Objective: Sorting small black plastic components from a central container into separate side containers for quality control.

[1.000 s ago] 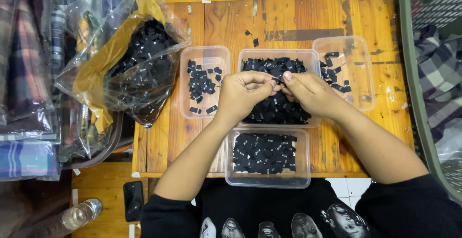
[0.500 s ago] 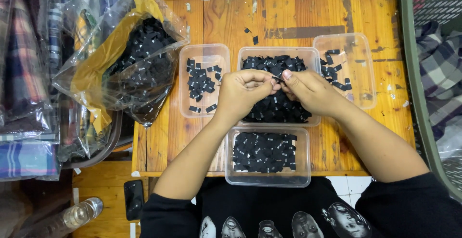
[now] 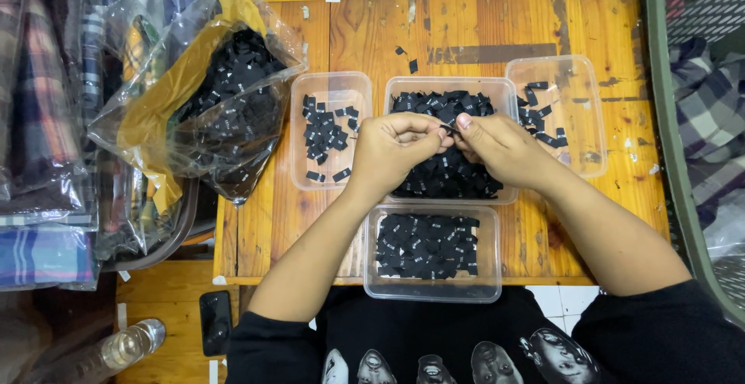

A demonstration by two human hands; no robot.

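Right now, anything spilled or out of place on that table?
Slightly. Two loose black labels lie on the bare wooden table, outside the clear trays and beyond the middle tray. The near tray overhangs the table's front edge. Both hands, left hand and right hand, pinch labels over the middle tray.

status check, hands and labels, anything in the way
Left hand and right hand pinch one black label over middle tub. Nothing blocking.

Fingertips of both hands (image 3: 446, 145) slightly closer.
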